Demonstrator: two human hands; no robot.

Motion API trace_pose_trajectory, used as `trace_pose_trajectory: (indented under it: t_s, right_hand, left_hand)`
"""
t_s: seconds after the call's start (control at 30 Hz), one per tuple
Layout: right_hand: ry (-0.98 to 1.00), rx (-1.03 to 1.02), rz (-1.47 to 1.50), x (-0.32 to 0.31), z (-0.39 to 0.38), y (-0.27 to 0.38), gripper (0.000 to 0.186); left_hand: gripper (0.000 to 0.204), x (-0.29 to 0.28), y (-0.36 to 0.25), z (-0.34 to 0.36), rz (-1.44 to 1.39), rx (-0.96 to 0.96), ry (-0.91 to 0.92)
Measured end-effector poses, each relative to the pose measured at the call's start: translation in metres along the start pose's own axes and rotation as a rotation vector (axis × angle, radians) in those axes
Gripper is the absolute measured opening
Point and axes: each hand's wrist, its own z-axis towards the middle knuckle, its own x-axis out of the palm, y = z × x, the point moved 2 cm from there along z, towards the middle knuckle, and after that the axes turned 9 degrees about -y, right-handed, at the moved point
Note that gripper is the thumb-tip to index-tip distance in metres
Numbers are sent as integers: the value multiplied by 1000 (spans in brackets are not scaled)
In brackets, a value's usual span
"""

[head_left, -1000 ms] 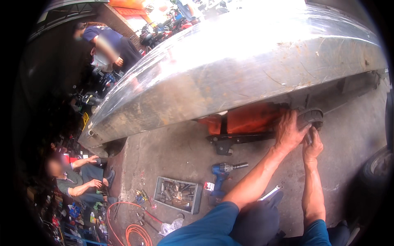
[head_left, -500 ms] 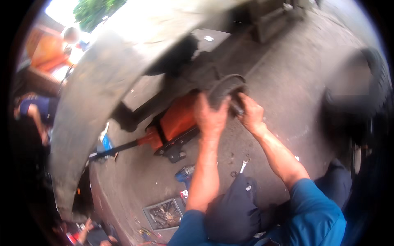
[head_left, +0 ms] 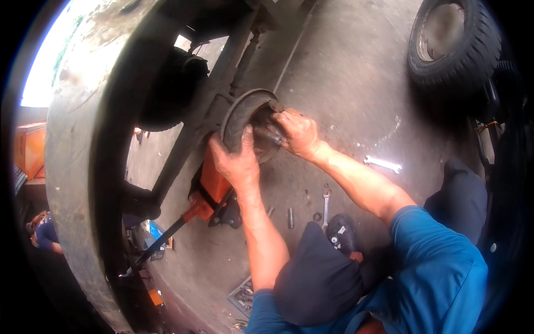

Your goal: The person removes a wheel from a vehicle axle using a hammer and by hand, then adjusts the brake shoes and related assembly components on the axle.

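Observation:
In front of me, low beneath a vehicle's body, is a round, dark, dusty metal brake drum (head_left: 238,114) with a curved rim. My left hand (head_left: 236,161) is closed round its near left edge, thumb pointing up along the inner side. On the drum's right side my right hand (head_left: 297,132) closes its fingers round a short metal rod (head_left: 274,137). A round stub (head_left: 276,106) sticks out just above those fingers. Behind my left hand stands an orange floor jack (head_left: 214,178), partly hidden, its black handle (head_left: 161,242) slanting down to the left.
A large treaded tyre (head_left: 467,61) lies at the upper right. On the floor are a shiny wrench (head_left: 384,164), another wrench (head_left: 326,209), a nut (head_left: 317,216) and a metal cylinder (head_left: 291,218). A tool tray (head_left: 240,298) sits below. The vehicle's curved panel (head_left: 72,167) borders the left.
My view has turned, so drum, jack and tyre sit elsewhere in it. Both hands stay on the drum and rod. The shiny wrench on the right now shows; the blue power tool no longer does.

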Motion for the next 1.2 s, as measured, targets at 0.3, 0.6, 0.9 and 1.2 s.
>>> trace_pose_trajectory:
  t_s: [0.3,0.6,0.9,1.2]
  right_hand:
    - [-17,91,22,3,3,6,20]
    - [52,34,-29,2,5,3,21]
    - [110,152,19,1,2,6,28]
    - [-82,2,190,-4,20,11,24]
  left_hand:
    - [61,-1,-5,3,-14,-48,11]
    - [60,1,-4,4,-41,-56,6]
    - [61,0,-4,4,-54,-54,-5]
    - [62,0,-6,4,-65,-51,-19]
